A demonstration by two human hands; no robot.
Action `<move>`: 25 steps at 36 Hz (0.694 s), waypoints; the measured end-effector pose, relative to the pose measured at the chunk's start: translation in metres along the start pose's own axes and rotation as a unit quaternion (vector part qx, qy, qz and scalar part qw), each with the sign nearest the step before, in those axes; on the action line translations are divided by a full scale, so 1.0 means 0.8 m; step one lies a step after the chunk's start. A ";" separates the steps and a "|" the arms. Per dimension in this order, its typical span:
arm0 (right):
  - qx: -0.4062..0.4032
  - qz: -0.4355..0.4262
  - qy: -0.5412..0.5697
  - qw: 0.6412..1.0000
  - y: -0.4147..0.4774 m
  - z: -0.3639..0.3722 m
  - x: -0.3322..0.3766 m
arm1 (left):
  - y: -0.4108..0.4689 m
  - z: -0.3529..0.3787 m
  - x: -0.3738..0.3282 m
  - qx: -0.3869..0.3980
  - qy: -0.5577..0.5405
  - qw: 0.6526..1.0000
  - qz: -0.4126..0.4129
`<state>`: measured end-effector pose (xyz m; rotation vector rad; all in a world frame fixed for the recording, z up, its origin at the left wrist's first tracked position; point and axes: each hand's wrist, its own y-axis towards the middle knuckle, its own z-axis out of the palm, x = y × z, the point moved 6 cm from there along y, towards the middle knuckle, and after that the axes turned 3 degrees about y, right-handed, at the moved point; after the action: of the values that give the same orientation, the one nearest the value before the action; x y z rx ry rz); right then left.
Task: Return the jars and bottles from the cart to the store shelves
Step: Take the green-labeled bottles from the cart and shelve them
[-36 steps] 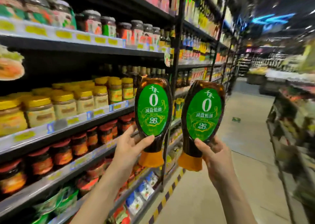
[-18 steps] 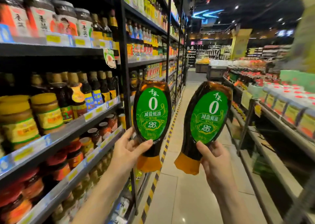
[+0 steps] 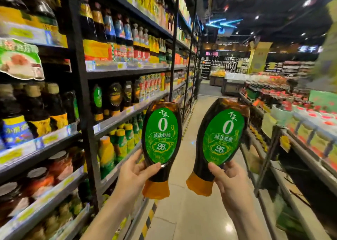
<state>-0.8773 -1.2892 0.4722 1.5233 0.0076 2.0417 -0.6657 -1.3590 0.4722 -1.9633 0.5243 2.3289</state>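
Two dark squeeze bottles are held cap-down over the aisle beside the shelves (image 3: 127, 71): the left bottle (image 3: 161, 135) is clamped in the left hand (image 3: 135, 174), the right bottle (image 3: 221, 139) in the right hand (image 3: 230, 181) (green oval labels read "0" and "26").

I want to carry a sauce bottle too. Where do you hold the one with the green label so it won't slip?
Hold the narrow neck just above the orange cap, coming from below. The bottle is upside down, wide at the top and slim near the cap, so fingers wrap there easily. The left hand does this, thumb across the front.
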 end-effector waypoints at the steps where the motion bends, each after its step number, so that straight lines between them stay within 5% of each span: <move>1: 0.003 0.005 0.000 1.000 0.018 -0.002 -0.008 | 0.014 0.001 0.005 -0.007 0.000 1.000 -0.003; 14: 0.111 0.028 0.029 0.993 0.239 0.063 -0.141 | 0.194 -0.051 0.065 -0.090 0.032 0.995 -0.005; 25: 0.207 0.015 0.045 0.977 0.419 0.213 -0.230 | 0.323 -0.165 0.086 -0.150 0.080 0.985 0.022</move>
<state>-0.8451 -1.7068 0.4836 1.6745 0.4750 2.2299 -0.6193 -1.6522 0.4457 -2.3041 0.2354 2.4099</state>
